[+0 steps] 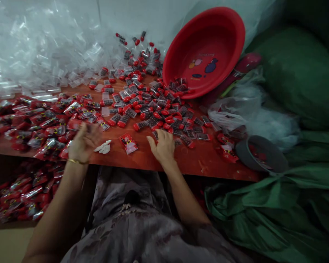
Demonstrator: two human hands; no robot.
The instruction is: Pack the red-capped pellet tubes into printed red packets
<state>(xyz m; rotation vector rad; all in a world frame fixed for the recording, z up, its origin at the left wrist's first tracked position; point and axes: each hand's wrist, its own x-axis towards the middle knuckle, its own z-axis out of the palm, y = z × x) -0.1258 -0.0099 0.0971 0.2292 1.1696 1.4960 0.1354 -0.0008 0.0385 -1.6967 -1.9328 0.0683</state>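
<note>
My left hand (82, 144), with a bracelet at the wrist, is at the left over the table's front part, beside a heap of red plastic-wrapped packets (44, 118). Motion smears its fingers, so I cannot make out whether they hold anything. My right hand (164, 146) reaches to the near edge of a pile of small clear containers with red ends and dark contents (145, 106). Its thumb stands apart from the fingers, with one container close to the fingertips. Between my hands lie a red printed card (128, 143) and a crumpled white piece (103, 147).
A red basin (203, 40) leans tilted behind the pile. Clear plastic pieces (44, 47) are heaped at the back left. On the right are a plastic bag (244, 106), a grey bowl (245, 153) and green sacks (263, 219). More packets (30, 190) fill a box below.
</note>
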